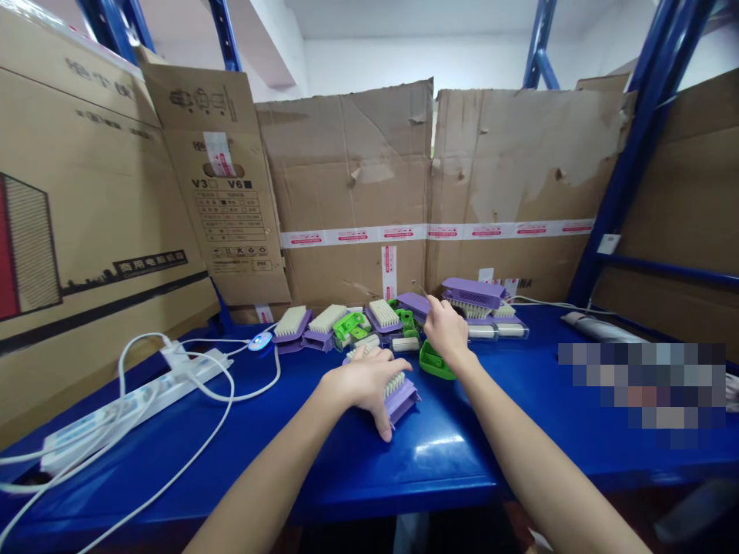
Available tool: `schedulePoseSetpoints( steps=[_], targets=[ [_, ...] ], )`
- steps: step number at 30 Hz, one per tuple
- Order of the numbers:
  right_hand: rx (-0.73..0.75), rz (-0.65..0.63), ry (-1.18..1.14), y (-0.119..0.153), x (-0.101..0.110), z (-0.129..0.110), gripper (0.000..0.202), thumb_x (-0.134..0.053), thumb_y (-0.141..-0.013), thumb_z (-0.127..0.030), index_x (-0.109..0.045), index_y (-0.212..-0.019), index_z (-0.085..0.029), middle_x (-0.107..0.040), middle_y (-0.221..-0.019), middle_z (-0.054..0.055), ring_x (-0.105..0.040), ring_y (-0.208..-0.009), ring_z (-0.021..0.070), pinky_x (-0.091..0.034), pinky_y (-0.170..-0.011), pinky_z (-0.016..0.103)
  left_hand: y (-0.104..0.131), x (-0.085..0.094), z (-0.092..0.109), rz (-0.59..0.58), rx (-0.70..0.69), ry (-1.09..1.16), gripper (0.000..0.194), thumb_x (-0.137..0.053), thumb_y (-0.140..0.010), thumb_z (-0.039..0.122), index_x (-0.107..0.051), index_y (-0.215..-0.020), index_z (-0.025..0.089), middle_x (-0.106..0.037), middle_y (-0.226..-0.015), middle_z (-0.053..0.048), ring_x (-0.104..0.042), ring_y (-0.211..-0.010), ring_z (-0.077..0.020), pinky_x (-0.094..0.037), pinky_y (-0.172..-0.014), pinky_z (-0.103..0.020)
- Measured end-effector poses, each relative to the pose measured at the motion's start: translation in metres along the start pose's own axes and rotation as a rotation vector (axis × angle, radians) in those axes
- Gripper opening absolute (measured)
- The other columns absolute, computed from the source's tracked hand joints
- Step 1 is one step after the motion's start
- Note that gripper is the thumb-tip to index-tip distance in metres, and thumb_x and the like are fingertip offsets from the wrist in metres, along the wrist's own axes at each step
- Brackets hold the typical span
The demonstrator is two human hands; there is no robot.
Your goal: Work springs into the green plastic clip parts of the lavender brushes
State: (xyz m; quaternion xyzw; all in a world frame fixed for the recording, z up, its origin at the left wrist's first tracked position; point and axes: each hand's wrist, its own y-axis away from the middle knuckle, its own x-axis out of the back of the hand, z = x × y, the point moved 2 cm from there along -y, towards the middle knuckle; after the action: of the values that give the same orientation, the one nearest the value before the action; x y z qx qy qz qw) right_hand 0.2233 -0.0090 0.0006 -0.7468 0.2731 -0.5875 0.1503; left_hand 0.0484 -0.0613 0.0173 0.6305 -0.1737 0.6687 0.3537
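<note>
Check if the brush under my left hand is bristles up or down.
Bristles up: its pale bristles show beside the fingers of your left hand, with the purple base beneath.

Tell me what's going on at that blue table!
Somebody's two bare hands are busy with brushes. The left hand is on a purple brush near the front. The right hand is farther back, by a green plastic piece; I can't tell if it's gripping anything. More brushes sit along the back of the table, in front of some cardboard.
</note>
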Motion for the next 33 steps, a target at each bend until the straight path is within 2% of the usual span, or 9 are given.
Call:
schedulePoseSetpoints(
  steps=[4, 8, 15, 19, 24, 27, 29, 30, 33],
  targets=[
    [-0.002, -0.01, -0.009, 0.001, 0.003, -0.002, 0.045, -0.034, -0.092, -0.019, -0.047, -0.135, -0.022, -0.059, -0.11, 0.011, -0.064, -0.088, 0.0217, -0.044, -0.069, 0.029, 0.004, 0.005, -0.007, -0.047, 0.058, -0.01, 0.115, -0.084, -0.035, 0.05, -0.036, -0.138, 0.033, -0.04, -0.142, -0.011, -0.027, -0.137, -0.0373, -0.014, -0.111, -0.059],
    [-0.022, -0.01, -0.003, 0.0, 0.002, -0.001, 0.045, -0.034, -0.092, -0.019, -0.047, -0.135, -0.022, -0.059, -0.11, 0.012, -0.064, -0.087, 0.0211, -0.044, -0.07, 0.028, 0.005, 0.01, -0.016, -0.041, 0.115, -0.03, 0.115, -0.083, -0.036, 0.051, -0.036, -0.139, 0.032, -0.034, -0.148, -0.015, -0.02, -0.14, -0.0392, -0.002, -0.108, -0.066],
    [-0.034, -0.008, 0.005, -0.002, -0.002, 0.003, 0.045, -0.034, -0.092, -0.019, -0.047, -0.135, -0.023, -0.059, -0.11, 0.012, -0.065, -0.086, 0.0217, -0.045, -0.07, 0.029, 0.008, 0.013, -0.025, -0.027, 0.189, -0.041, 0.109, -0.083, -0.031, 0.045, -0.046, -0.133, 0.032, -0.044, -0.143, -0.013, -0.03, -0.135, -0.0408, -0.014, -0.107, -0.064],
    [-0.03, -0.025, 0.018, -0.002, -0.001, 0.001, 0.045, -0.034, -0.092, -0.02, -0.047, -0.135, -0.023, -0.059, -0.11, 0.013, -0.064, -0.087, 0.0213, -0.045, -0.071, 0.029, 0.01, 0.01, -0.037, 0.109, 0.22, -0.018, 0.087, -0.081, -0.036, 0.049, -0.059, -0.118, 0.031, -0.061, -0.124, -0.011, -0.044, -0.125, -0.0394, -0.023, -0.104, -0.058],
    [-0.034, 0.0, 0.01, -0.002, -0.001, 0.001, 0.045, -0.033, -0.092, -0.02, -0.048, -0.135, -0.023, -0.059, -0.11, 0.012, -0.064, -0.085, 0.0216, -0.045, -0.07, 0.029, 0.006, 0.013, -0.055, 0.253, 0.216, 0.015, 0.072, -0.073, -0.043, 0.064, -0.067, -0.103, 0.025, -0.068, -0.105, -0.01, -0.058, -0.104, -0.0353, -0.037, -0.095, -0.047],
    [-0.03, 0.025, 0.004, -0.002, -0.001, 0.002, 0.045, -0.034, -0.092, -0.021, -0.049, -0.134, -0.023, -0.06, -0.108, 0.012, -0.064, -0.083, 0.0218, -0.045, -0.067, 0.029, 0.004, 0.024, -0.065, 0.27, 0.232, 0.235, 0.061, -0.065, -0.054, 0.07, -0.068, -0.095, 0.025, -0.07, -0.095, -0.005, -0.064, -0.088, -0.0272, -0.046, -0.077, -0.034],
    [-0.027, 0.028, 0.004, -0.002, -0.001, 0.003, 0.044, -0.034, -0.093, -0.021, -0.049, -0.134, -0.023, -0.06, -0.107, 0.011, -0.064, -0.082, 0.0213, -0.044, -0.067, 0.029, 0.002, 0.036, -0.07, 0.353, 0.207, 0.377, 0.055, -0.056, -0.064, 0.071, -0.066, -0.093, 0.025, -0.071, -0.094, -0.002, -0.065, -0.084, -0.0233, -0.046, -0.069, -0.029],
    [-0.026, 0.026, 0.004, -0.002, -0.001, 0.003, 0.044, -0.034, -0.093, -0.021, -0.049, -0.134, -0.023, -0.06, -0.107, 0.011, -0.064, -0.081, 0.021, -0.044, -0.067, 0.028, 0.001, 0.043, -0.075, 0.437, 0.24, 0.39, 0.056, -0.054, -0.065, 0.072, -0.066, -0.093, 0.024, -0.071, -0.092, -0.002, -0.065, -0.083, -0.0232, -0.046, -0.067, -0.028],
    [-0.027, 0.025, 0.003, -0.002, 0.0, 0.002, 0.045, -0.034, -0.092, -0.02, -0.049, -0.134, -0.024, -0.06, -0.107, 0.011, -0.064, -0.082, 0.0208, -0.044, -0.068, 0.029, -0.004, 0.059, -0.093, 0.628, 0.499, 0.261, 0.065, -0.055, -0.062, 0.076, -0.065, -0.096, 0.021, -0.071, -0.097, -0.01, -0.065, -0.089, -0.0286, -0.046, -0.07, -0.032]
  ],
)
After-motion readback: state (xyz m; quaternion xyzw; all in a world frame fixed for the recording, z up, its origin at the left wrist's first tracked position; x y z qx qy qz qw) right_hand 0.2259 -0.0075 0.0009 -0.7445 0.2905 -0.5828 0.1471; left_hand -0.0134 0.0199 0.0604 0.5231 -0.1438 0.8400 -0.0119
